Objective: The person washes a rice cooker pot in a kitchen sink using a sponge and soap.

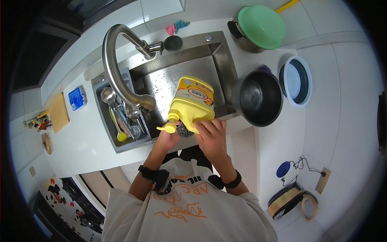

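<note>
A large yellow pump bottle of dish soap (193,98) is tilted over the front edge of the steel sink (193,65), its pump head pointing left. My right hand (211,136) grips the bottle's lower right side. Under the pump, my left hand (169,137) is at a dark steel-wool scourer (184,130); the bottle hides part of its fingers, but they seem closed on the scourer's left side. The curved steel faucet (112,63) rises left of the bottle. A grey rack (116,148) in the sink's left part holds a ladle, a yellow-green brush and other utensils.
A dark empty pot (260,98) stands right of the sink, beside a blue-and-white basin (299,80). Behind it, a green basin (263,25) sits on a steel pot. A blue packet (77,98) and a wooden cutting board (59,112) are at the left.
</note>
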Motion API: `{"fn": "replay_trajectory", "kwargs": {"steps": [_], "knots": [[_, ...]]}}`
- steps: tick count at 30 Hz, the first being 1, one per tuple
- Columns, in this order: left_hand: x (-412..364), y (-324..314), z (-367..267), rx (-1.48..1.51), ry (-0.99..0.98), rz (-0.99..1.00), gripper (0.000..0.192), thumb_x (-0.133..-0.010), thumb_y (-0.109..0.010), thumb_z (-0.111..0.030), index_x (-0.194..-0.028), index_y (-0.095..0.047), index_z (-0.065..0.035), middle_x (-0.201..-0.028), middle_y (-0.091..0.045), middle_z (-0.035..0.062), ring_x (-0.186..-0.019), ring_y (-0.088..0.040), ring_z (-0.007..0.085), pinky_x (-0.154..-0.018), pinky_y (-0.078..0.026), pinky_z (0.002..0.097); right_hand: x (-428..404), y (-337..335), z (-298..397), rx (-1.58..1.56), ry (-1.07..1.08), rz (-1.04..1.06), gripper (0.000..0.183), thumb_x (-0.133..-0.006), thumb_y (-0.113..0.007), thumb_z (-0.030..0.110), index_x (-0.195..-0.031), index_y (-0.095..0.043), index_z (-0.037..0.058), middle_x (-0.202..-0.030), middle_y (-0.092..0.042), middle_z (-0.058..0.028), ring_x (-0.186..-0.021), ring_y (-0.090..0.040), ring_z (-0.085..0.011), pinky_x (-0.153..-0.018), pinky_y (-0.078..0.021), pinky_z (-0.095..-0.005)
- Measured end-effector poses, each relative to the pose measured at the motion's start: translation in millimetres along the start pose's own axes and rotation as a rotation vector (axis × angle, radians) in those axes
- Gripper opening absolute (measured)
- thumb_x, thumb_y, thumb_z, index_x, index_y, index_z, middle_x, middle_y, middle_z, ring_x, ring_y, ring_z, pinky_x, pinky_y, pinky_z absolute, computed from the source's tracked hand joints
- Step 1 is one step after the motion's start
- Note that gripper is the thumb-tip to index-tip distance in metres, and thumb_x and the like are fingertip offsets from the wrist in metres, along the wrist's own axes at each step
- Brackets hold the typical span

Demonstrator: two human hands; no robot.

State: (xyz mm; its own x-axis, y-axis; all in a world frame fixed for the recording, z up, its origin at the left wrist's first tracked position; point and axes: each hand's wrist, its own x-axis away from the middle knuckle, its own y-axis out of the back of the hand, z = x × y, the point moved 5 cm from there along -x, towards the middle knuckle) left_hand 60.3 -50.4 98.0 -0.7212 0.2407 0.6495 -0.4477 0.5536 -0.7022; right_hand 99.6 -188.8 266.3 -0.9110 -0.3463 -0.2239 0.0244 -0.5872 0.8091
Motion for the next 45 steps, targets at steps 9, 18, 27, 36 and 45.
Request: {"fn": "replay_trajectory", "kwargs": {"steps": [9,18,27,36,45], "knots": [[26.5,-53.9,-4.8,-0.005,0.149,0.193,0.050,-0.082,-0.047,-0.012,-0.131,-0.040,-0.0065,-0.120,-0.053,0.0116,-0.106,-0.056,0.0243,-0.093,-0.043,0.0374,38.7,25.9,-9.8,-0.422,-0.269,-0.098,0.029,-0.073,-0.069,0.012,-0.099,-0.062,0.0019,-0.093,-0.062,-0.0104,-0.087,-0.056,-0.0259,-0.078,-0.0387,-0.0343],[36.3,-123.3,23.8,-0.809,0.191,0.654,0.062,-0.076,-0.050,-0.004,-0.137,-0.037,-0.0045,-0.129,-0.050,0.0183,-0.121,-0.045,0.0214,-0.102,-0.031,0.0293,115.9,85.1,-77.3,-0.758,-0.678,-0.243,0.027,-0.077,-0.069,0.011,-0.099,-0.063,-0.0037,-0.082,-0.063,-0.0047,-0.074,-0.054,-0.0112,-0.069,-0.0425,-0.0250],[45.6,-191.9,52.7,-1.341,-0.292,0.471,0.013,-0.077,-0.056,-0.010,-0.089,-0.060,-0.0035,-0.083,-0.063,0.0074,-0.079,-0.060,0.0179,-0.073,-0.046,0.0282,172.6,143.0,-113.5,-0.659,-0.793,-0.114,0.025,-0.078,-0.069,0.012,-0.097,-0.065,-0.0046,-0.077,-0.062,-0.0038,-0.073,-0.053,-0.0101,-0.068,-0.0425,-0.0243],[65.7,-332.7,124.3,-1.240,-0.817,0.622,0.015,-0.074,-0.055,0.003,-0.087,-0.055,-0.0035,-0.080,-0.059,0.0092,-0.073,-0.059,0.0239,-0.067,-0.046,0.0299,181.4,203.1,-142.9,-0.188,-0.870,-0.300,0.019,-0.075,-0.069,0.009,-0.088,-0.063,-0.0035,-0.070,-0.059,-0.0037,-0.066,-0.052,-0.0076,-0.063,-0.0427,-0.0229],[-7.3,-426.8,172.9,-0.802,-0.327,0.706,0.011,-0.081,-0.051,-0.010,-0.083,-0.056,-0.0007,-0.077,-0.057,0.0050,-0.072,-0.054,0.0112,-0.069,-0.044,0.0236,174.0,226.8,-179.6,-0.150,-0.847,-0.444,0.017,-0.074,-0.070,0.003,-0.078,-0.055,-0.0011,-0.062,-0.057,-0.0018,-0.058,-0.048,-0.0045,-0.055,-0.0403,-0.0197]]}}
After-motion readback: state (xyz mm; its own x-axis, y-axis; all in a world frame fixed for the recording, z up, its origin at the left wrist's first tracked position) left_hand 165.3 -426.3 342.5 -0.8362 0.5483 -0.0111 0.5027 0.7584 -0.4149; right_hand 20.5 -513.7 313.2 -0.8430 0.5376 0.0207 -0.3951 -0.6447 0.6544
